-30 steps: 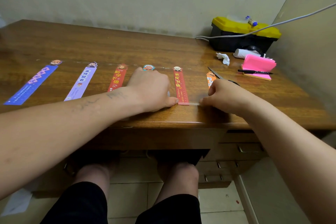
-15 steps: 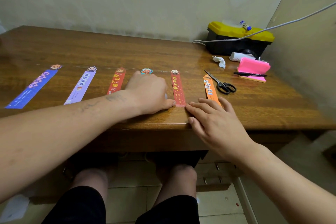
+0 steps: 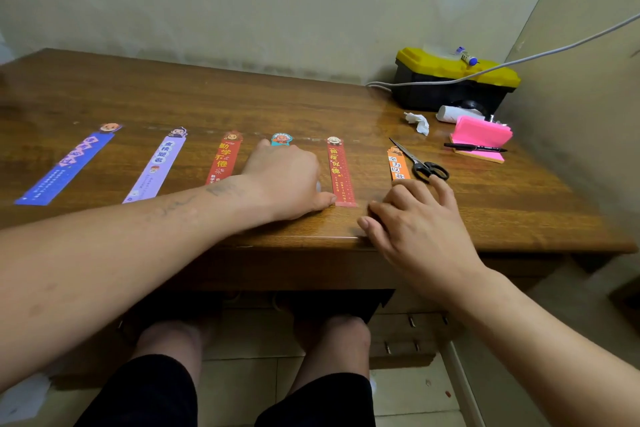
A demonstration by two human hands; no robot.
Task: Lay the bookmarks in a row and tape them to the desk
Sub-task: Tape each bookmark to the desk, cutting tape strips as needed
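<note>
Six bookmarks (image 3: 340,173) line a glossy wooden desk (image 3: 242,97) cornered by walls.

Black scissors (image 3: 423,163) lie near a pen (image 3: 475,148) resting on pink sticky notes (image 3: 482,133); behind them, crumpled tissue (image 3: 418,121) and a yellow-lidded toolbox (image 3: 453,80).

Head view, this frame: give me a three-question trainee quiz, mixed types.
1. How many bookmarks show on the desk?
2. True or false: the scissors lie left of the blue bookmark.
3. The left hand covers most of which bookmark? A) teal-topped bookmark B) orange bookmark C) purple bookmark

Key: 1) six; 2) false; 3) A
</note>
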